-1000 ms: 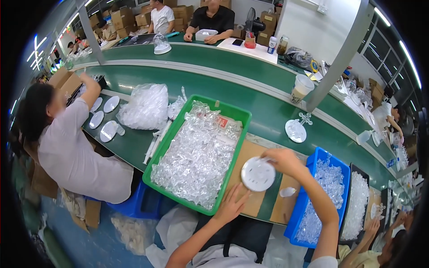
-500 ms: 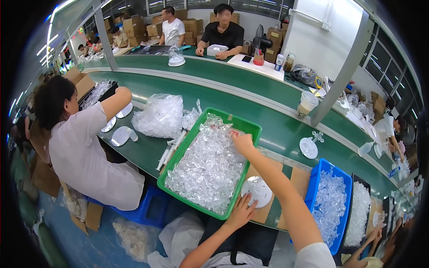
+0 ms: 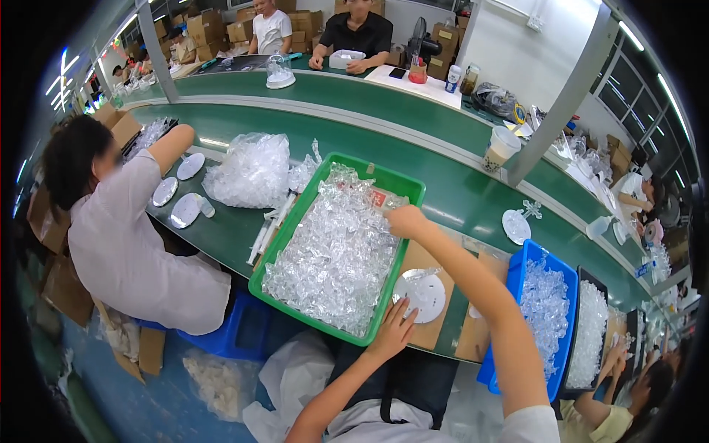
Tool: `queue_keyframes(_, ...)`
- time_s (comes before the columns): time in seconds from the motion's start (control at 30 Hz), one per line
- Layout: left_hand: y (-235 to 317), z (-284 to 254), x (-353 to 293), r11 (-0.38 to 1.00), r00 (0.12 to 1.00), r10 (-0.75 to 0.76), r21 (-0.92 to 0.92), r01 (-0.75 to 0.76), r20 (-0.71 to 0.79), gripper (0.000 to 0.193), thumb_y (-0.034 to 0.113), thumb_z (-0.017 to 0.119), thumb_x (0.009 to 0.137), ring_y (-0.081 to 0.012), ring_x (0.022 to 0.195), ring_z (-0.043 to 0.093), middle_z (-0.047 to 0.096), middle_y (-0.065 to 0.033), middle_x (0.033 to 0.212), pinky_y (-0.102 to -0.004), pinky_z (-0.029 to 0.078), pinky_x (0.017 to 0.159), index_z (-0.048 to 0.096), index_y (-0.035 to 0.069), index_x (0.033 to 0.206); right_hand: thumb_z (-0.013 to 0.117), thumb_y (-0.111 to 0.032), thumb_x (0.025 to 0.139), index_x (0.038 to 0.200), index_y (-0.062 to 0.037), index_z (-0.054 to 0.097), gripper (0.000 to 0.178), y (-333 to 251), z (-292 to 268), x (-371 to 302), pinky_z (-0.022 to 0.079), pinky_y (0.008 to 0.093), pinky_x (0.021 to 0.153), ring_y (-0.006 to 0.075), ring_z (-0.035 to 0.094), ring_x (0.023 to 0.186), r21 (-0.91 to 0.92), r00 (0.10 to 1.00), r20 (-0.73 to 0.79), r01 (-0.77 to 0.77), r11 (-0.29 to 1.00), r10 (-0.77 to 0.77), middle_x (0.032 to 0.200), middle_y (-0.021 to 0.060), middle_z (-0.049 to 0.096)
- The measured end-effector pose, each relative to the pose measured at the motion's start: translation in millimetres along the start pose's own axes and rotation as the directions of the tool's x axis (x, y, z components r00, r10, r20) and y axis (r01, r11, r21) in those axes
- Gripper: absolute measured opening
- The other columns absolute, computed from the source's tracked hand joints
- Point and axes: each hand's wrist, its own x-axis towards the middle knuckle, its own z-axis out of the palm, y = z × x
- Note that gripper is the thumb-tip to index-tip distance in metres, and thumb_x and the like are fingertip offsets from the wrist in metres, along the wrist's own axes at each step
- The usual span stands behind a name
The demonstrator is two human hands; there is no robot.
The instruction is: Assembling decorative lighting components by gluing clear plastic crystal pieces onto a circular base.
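A green tray (image 3: 419,193) heaped with clear plastic pieces (image 3: 336,251) stands in front of me, slanted on the table. At its right side, my right hand (image 3: 408,221) is closed with its fingertips turned down. Clear pieces show just beyond those fingers, but what they grip is hidden. My left hand (image 3: 391,331) lies with spread fingers on the near left edge of a shiny white disc (image 3: 427,303), just right of the tray. A clear piece rests on the upper part of that disc, which lies on a brown cardboard sheet (image 3: 428,337).
A blue bin (image 3: 572,277) of clear pieces stands on the right, beside a black tray (image 3: 588,336). Left of the green tray are a filled plastic bag (image 3: 251,173) and white discs (image 3: 186,210). A co-worker (image 3: 148,244) sits there. A drink cup (image 3: 502,148) stands behind.
The view has shifted, so the scene sits slightly higher and further left. My right hand has drawn back from the pieces toward the tray's right rim. My left hand stays on the disc.
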Motion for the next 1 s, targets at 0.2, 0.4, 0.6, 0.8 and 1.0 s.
queue_keyframes(0.2, 0.9, 1.1, -5.1, 1.0, 0.999, 0.018, 0.001, -0.018, 0.042, 0.04, 0.021, 0.051, 0.088, -0.0348, 0.126, 0.037, 0.041, -0.0197, 0.135, -0.0444, 0.031, 0.102, 0.051, 0.008, 0.125, 0.064, -0.02, 0.067, 0.083, -0.007, 0.064, 0.021, -17.8, 4.9, 16.2, 0.051, 0.0423, 0.067, 0.0315, 0.064, 0.075, 0.006, 0.986, -0.046, -0.159, 0.987, 0.159, 0.079, 0.0138, 0.065)
queue_keyframes(0.4, 14.9, -14.8, -2.7, 0.99, 0.999, -0.028, -0.138, 0.026, -0.015, 0.035, 0.014, 0.054, 0.088, -0.0319, 0.12, 0.046, 0.051, -0.0181, 0.125, -0.0417, 0.038, 0.098, 0.054, 0.006, 0.122, 0.065, -0.011, 0.07, 0.093, -0.009, 0.065, 0.023, -17.4, -64.4, -77.2, 0.052, 0.0336, 0.071, 0.0247, 0.061, 0.081, 0.557, 0.948, -0.318, 0.19, 0.808, -0.004, 0.089, 0.01, 0.056)
queue_keyframes(0.6, 66.6, -60.3, 16.3, 0.036, 0.846, -0.508, -0.977, 0.209, 0.162, 0.041, 0.007, 0.053, 0.091, -0.0188, 0.093, 0.062, 0.059, -0.0145, 0.11, -0.0282, 0.049, 0.079, 0.041, 0.002, 0.13, 0.068, 0.002, 0.071, 0.102, -0.0072, 0.065, 0.032, -57.6, -98.5, -202.9, 0.053, 0.0282, 0.073, 0.018, 0.061, 0.08, 0.782, 0.958, -0.263, 0.143, 0.607, 0.113, 0.086, 0.0069, 0.058)
queue_keyframes(0.8, 71.5, -70.5, 36.4, -0.035, 0.802, -0.548, -0.965, 0.26, 0.236, 0.039, 0.003, 0.054, 0.09, -0.0198, 0.091, 0.063, 0.06, -0.0145, 0.108, -0.028, 0.05, 0.076, 0.042, -0.003, 0.127, 0.072, 0.0, 0.07, 0.092, -0.0063, 0.07, 0.023, -67.4, -83.0, -246.8, 0.052, 0.0282, 0.073, 0.0178, 0.062, 0.081, 0.761, 0.94, -0.256, 0.052, 0.646, 0.225, 0.092, 0.0079, 0.062)
queue_keyframes(1.0, 74.5, -46.6, 26.2, 0.214, 0.792, -0.61, -0.955, 0.206, 0.034, 0.042, -0.001, 0.058, 0.085, -0.0202, 0.098, 0.06, 0.059, -0.0134, 0.111, -0.0288, 0.049, 0.082, 0.045, -0.003, 0.125, 0.07, -0.003, 0.074, 0.109, -0.0023, 0.061, 0.036, -98.1, -26.1, -262.8, 0.05, 0.026, 0.074, 0.0131, 0.061, 0.085, 0.974, 0.838, -0.173, 0.067, 0.217, 0.517, 0.095, 0.0065, 0.065)
